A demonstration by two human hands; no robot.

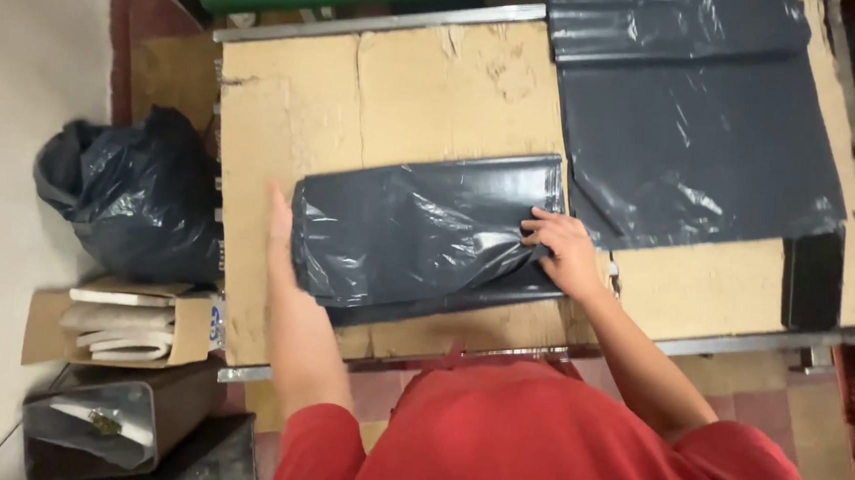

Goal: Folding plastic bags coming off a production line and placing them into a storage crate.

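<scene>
On the floor left of the cardboard-topped table (286,110), three containers are sitting. An open brown cardboard box (45,329) is lying on its side, holding a stack of pale folded sheets (125,334). Below it, a dark bin (113,429) is holding a clear plastic liner with some white material in it. Above the box, a bulging black refuse bag (135,195) is slumping against the table's metal edge; its contents are not showing.

Hands, head view: the left hand (280,235) is standing on edge, fingers straight and together, pressing flat against the left end of the grey plastic package (418,234) and grasping nothing. The right hand (567,255) is lying palm-down on the package's right end, fingers spread and slightly curled, pressing on the film rather than closing around it. Both forearms are reaching out from red sleeves (533,448).

Item: the grey plastic package is lying at mid-table on the bare cardboard, near the person's edge. It is looking glossy, wrinkled and folded into a rough rectangle, with a flap tucking under along the lower side. Flat grey plastic bags (695,138) are lying spread at the table's upper right, just beside the package's right end.
</scene>
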